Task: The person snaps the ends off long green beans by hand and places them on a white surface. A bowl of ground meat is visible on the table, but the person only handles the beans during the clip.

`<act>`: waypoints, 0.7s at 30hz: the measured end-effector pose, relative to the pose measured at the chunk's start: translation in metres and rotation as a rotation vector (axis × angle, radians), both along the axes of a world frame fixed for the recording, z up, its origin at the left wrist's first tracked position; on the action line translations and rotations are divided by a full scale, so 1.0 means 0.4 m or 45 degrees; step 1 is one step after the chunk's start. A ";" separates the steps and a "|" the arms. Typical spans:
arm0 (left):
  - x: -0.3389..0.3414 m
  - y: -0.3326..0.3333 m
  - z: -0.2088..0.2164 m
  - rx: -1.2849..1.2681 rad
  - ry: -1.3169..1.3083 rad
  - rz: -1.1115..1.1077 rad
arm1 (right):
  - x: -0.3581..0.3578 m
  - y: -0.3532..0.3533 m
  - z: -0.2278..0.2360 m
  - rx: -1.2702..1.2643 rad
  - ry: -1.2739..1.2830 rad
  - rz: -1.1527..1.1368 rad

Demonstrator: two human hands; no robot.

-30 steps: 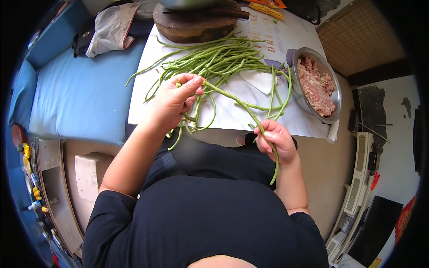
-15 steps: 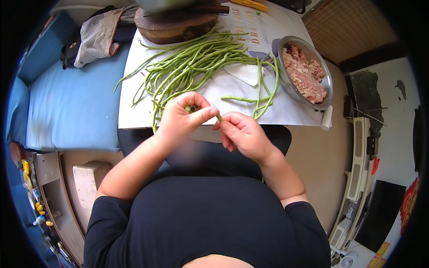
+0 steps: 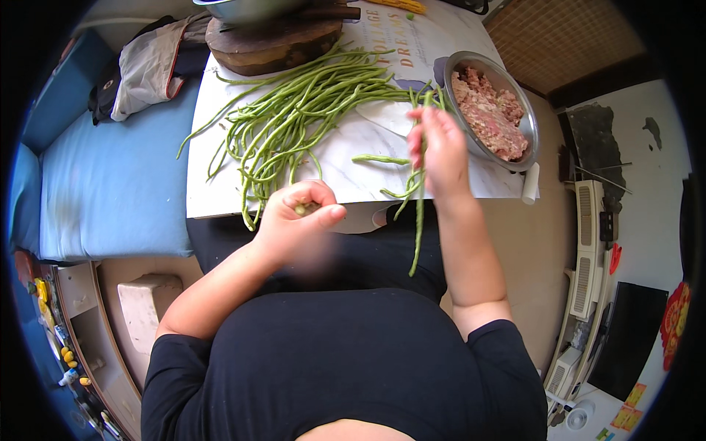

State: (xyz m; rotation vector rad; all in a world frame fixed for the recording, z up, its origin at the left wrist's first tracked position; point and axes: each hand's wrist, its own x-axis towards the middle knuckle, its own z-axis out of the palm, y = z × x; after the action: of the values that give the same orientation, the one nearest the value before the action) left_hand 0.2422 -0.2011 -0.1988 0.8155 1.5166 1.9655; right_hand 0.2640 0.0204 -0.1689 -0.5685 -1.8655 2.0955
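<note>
My left hand is curled into a loose fist at the table's near edge. Small pale-green bits, which look like bean ends, show inside its fingers. Over the right part of the table my right hand grips a long green bean, whose lower end dangles past the table edge. Some other beans lie behind and beside that hand, partly hidden by it. A large heap of long green beans spreads across the middle and left of the table, just beyond my left hand.
A metal bowl of minced meat stands at the table's right. On the far left sit a thick round wooden chopping board and a metal bowl. A blue sofa holding clothes flanks the table; a pale stool stands on the floor.
My right hand has parted from the left, moving right and away from me, and now holds a long bean that hangs down. The left hand has shifted slightly toward me, still curled.
</note>
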 end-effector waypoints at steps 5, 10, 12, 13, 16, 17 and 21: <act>-0.010 -0.020 -0.011 0.230 -0.565 0.001 | -0.146 0.225 -0.063 0.229 -0.180 -0.101; -0.019 -0.039 -0.017 0.273 -0.801 0.099 | -0.216 0.178 -0.111 1.537 -0.436 -0.187; -0.023 -0.040 -0.019 0.296 -0.834 0.093 | -0.241 0.143 -0.166 1.149 -0.270 -0.038; -0.026 -0.038 -0.019 0.304 -0.834 0.081 | -0.265 0.150 -0.228 0.868 -0.184 0.056; -0.023 -0.042 -0.021 0.284 -0.842 0.093 | -0.262 0.051 -0.180 0.276 -0.583 0.242; -0.023 -0.042 -0.020 0.271 -0.847 0.091 | -0.268 0.048 -0.194 0.106 -0.569 0.235; -0.025 -0.044 -0.017 0.240 -0.901 0.079 | -0.279 0.059 -0.200 -0.536 -0.403 0.318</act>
State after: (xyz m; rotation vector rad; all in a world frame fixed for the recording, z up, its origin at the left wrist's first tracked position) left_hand 0.2322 -0.2188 -0.2056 0.0942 0.9535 2.1402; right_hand 0.1522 0.0440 -0.2489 -0.8414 -1.7219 2.7319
